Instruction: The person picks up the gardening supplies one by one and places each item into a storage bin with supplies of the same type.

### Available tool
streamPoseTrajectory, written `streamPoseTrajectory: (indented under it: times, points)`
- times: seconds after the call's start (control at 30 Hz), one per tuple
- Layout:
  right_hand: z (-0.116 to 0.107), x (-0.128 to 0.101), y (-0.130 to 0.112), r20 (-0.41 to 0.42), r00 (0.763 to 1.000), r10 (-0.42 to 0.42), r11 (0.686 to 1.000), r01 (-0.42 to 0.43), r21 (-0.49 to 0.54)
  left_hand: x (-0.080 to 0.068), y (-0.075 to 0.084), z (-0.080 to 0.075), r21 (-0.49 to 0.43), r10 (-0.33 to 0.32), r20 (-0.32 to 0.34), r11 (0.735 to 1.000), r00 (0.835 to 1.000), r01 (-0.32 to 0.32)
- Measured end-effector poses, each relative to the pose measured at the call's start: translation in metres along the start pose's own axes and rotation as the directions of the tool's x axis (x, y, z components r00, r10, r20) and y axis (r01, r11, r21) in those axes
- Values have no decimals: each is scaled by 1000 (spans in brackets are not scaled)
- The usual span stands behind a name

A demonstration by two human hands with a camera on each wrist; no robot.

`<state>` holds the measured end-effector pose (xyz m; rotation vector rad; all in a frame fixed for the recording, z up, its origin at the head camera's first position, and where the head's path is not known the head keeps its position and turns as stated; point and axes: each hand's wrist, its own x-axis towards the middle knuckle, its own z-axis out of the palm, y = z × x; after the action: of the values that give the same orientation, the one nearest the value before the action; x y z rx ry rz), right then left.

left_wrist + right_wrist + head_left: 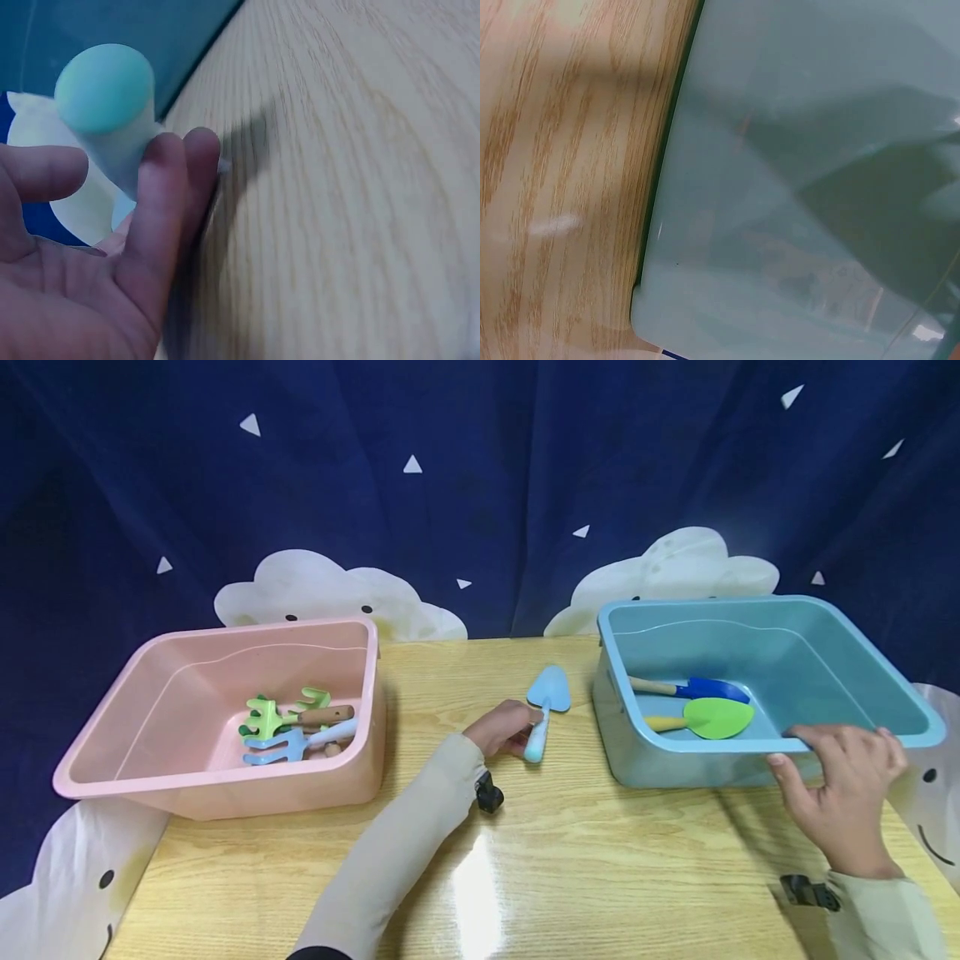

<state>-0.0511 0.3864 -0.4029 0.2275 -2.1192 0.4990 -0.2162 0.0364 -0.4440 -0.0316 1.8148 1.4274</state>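
Observation:
Between the two bins, my left hand (510, 727) has its thumb and fingers on either side of the handle of a light blue trowel (552, 687). In the left wrist view the mint-coloured end of that handle (105, 90) sits between thumb and fingertips, with the fingers low by the wood. My right hand (851, 785) grips the near rim of a blue bin (720, 768), thumb outside and fingers over the edge. Inside that bin lie a dark blue trowel (716, 690) and a green trowel with a yellow handle (718, 718).
At the left stands a pink bin (270, 799) holding several small hand rakes, among them a green rake (262, 720) and a light blue rake (292, 745). Both bins stand on a wooden table (570, 852). A dark blue curtain (480, 502) hangs behind.

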Motion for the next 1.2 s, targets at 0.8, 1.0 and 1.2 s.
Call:
streamPoseTrajectory:
  times: [0.8, 1.0, 1.2]
  points:
    - [1, 3, 1, -18, 1000, -14, 1000, 14, 7, -13, -5, -3, -84, 45, 78, 996, 996, -39]
    - [0, 0, 2, -10, 1000, -4, 1000, 4, 4, -13, -8, -2, -78, 73, 125, 995, 989, -63]
    - [1, -2, 2, -13, 1000, -4, 1000, 4, 7, -14, -9, -3, -52, 71, 138, 997, 988, -64]
